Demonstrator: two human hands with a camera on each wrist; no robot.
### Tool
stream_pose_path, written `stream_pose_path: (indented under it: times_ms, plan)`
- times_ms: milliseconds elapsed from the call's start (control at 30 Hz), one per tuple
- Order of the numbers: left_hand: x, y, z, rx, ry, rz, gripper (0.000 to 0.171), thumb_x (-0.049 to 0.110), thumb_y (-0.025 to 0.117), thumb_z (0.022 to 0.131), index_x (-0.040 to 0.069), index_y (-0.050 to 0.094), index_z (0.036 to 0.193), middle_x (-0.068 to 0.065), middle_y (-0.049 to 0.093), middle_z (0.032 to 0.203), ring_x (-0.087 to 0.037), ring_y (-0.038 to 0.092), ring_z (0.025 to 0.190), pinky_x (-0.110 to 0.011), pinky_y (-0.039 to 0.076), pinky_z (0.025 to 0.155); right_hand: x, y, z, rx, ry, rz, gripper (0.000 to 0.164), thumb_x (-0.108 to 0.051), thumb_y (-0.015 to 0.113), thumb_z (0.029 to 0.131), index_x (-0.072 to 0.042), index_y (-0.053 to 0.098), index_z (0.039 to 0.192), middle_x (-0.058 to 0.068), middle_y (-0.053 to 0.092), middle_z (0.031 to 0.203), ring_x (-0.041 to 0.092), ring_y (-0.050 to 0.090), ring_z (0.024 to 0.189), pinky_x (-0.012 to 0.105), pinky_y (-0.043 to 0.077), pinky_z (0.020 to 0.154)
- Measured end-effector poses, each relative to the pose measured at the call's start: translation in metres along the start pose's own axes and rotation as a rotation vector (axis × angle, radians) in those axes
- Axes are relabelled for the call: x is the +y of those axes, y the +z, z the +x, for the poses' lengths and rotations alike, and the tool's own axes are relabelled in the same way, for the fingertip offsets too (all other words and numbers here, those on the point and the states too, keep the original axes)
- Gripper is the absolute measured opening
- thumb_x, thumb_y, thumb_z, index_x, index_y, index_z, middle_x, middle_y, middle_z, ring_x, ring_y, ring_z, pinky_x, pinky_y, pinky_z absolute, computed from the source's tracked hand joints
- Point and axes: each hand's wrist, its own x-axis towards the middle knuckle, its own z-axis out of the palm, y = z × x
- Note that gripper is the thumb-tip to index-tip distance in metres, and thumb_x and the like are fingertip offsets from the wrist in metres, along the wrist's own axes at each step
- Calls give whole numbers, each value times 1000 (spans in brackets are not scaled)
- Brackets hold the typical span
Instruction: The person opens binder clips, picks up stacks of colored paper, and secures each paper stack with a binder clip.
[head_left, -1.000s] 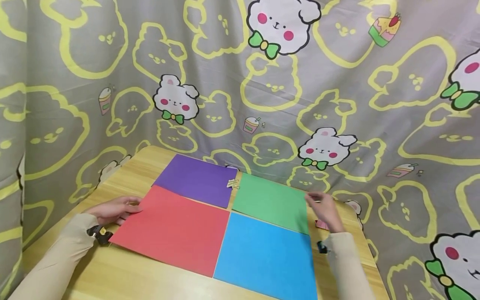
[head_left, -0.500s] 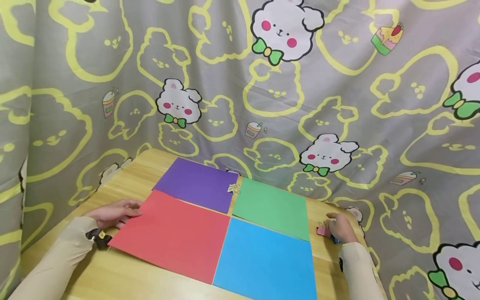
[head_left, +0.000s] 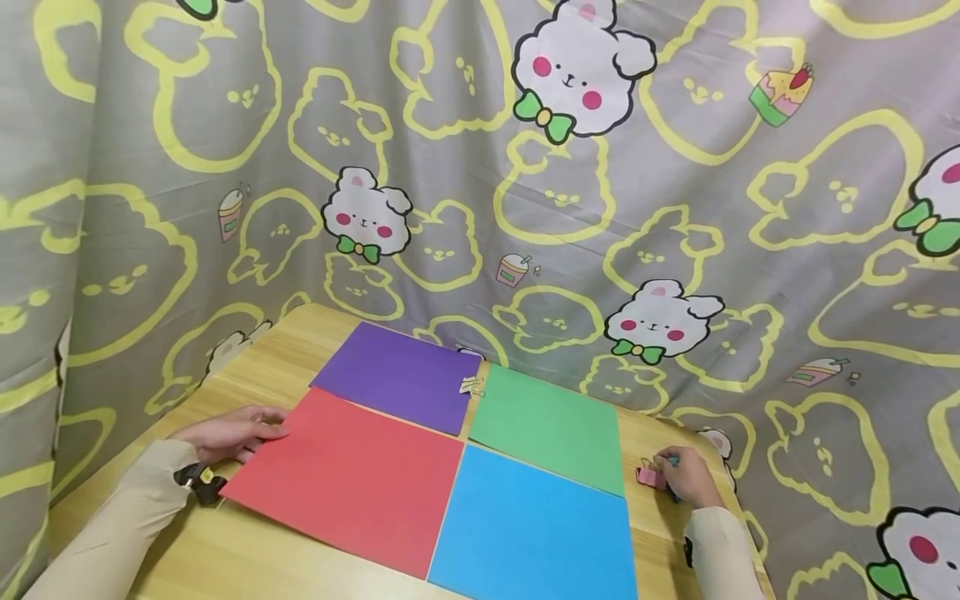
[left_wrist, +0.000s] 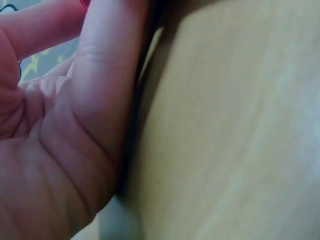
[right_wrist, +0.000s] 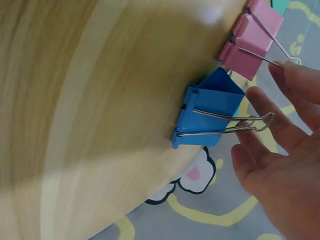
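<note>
My left hand pinches the left edge of a red sheet, thumb on top and fingers beneath; that edge stands a little off the table. At the table's right side is my right hand, among binder clips. Its thumb and forefinger meet at the wire handle of a pink binder clip. Beside the other fingers stands a blue binder clip, its wire handles pointing toward the palm. A bit of green shows behind the pink clip.
Purple, green and blue sheets lie with the red one in a two-by-two layout on the wooden table. A pale clip sits between purple and green. A patterned curtain hangs close behind.
My right hand has moved from the green sheet's right edge rightward to the clips, its fingers closing at the pink one. My left hand keeps its hold on the red sheet.
</note>
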Motion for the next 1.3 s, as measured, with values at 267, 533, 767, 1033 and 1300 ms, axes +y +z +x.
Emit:
stream_pose_path:
  times_ms: [267, 533, 767, 1033, 1300]
  plan:
    - [5, 3, -1, -4, 7, -4, 63, 20, 45, 105, -12, 13, 148, -15, 71, 112, -34, 72, 98, -51, 59, 82, -4, -5, -6, -52, 1, 95, 22, -20, 56, 99, -1, 66, 102, 3, 58, 59, 9, 37, 44, 28, 37, 43]
    - [5, 2, -5, 9, -3, 0, 61, 20, 46, 105, -12, 16, 147, -13, 71, 109, -33, 72, 97, -50, 59, 82, -12, -11, -13, 2, -81, 49, 27, -27, 56, 101, -3, 59, 89, 10, 64, 80, 11, 46, 56, 26, 40, 53]
    - [5, 3, -4, -10, 16, 4, 52, 18, 46, 104, -11, 24, 142, -13, 72, 107, -31, 73, 94, -50, 59, 80, -14, -14, -21, 121, -166, 53, 24, -18, 57, 100, -5, 50, 81, 5, 49, 70, 10, 41, 55, 24, 34, 52]
    - [4, 2, -4, 8, 17, 17, 58, 20, 47, 105, -12, 19, 145, -13, 71, 110, -33, 72, 97, -51, 59, 82, -20, -18, -34, 236, -120, 187, 24, -23, 57, 100, -1, 58, 90, 17, 63, 106, 31, 64, 101, 24, 47, 67]
    - [10, 2, -3, 12, 18, 24, 65, 20, 47, 104, -14, 12, 147, -13, 71, 111, -32, 72, 98, -51, 59, 83, -18, -18, -45, 142, 263, 992, 46, -28, 60, 98, -3, 42, 132, -11, 64, 95, -4, 66, 85, 15, 55, 85]
